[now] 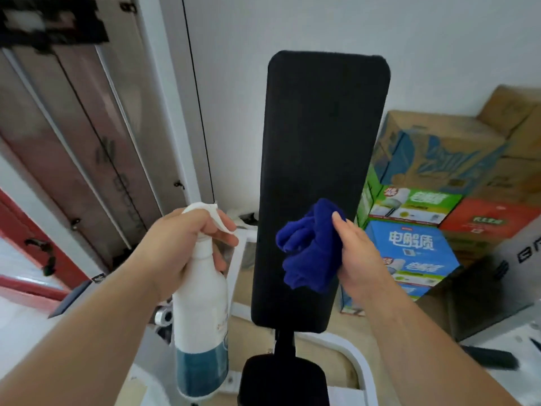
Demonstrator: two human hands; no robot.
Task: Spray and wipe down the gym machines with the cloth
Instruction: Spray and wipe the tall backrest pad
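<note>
A tall black back pad (322,136) of a gym machine stands upright in the middle, with a black seat pad (281,379) below it. My right hand (360,259) holds a crumpled blue cloth (310,247) pressed against the lower part of the back pad. My left hand (178,244) grips the neck of a white spray bottle (202,312), fingers at the trigger, nozzle pointing right toward the pad. Blue liquid fills the bottle's bottom part.
Stacked cardboard boxes (439,183) stand against the white wall right of the pad. The machine's white frame (360,361) curves beside the seat. A weight stack housing with a clear cover (96,148) rises at the left. A black handle (489,357) lies at the lower right.
</note>
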